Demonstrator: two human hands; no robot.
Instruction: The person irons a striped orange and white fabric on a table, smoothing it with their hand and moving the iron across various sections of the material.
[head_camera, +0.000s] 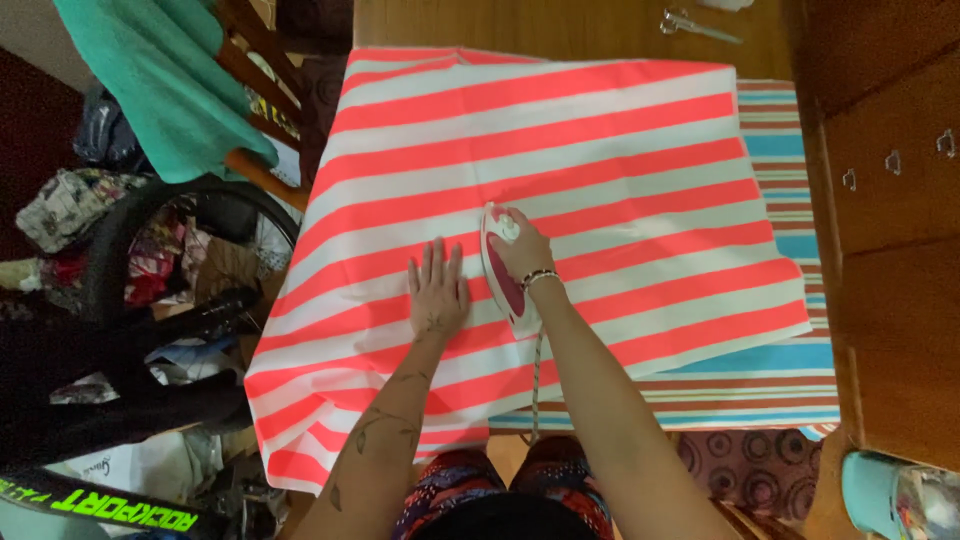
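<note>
Pink-and-white iron (503, 268) under the right hand (522, 255), gripped by its top handle. Probably heavy and hot underneath, best held only by that handle. Striped cloth (560, 170) below, thin and soft, likely to slide; left hand (437, 290) pressed flat and open just beside the iron. Handle itself hidden by fingers; cord (536, 390) partly lost behind the forearm.

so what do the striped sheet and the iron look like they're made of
The striped sheet looks like thin woven cloth, matte, draping limply over the table edge. The iron under the right hand seems to be smooth white and dark pink plastic; its soleplate is hidden. The left hand lies flat on the sheet.
</note>
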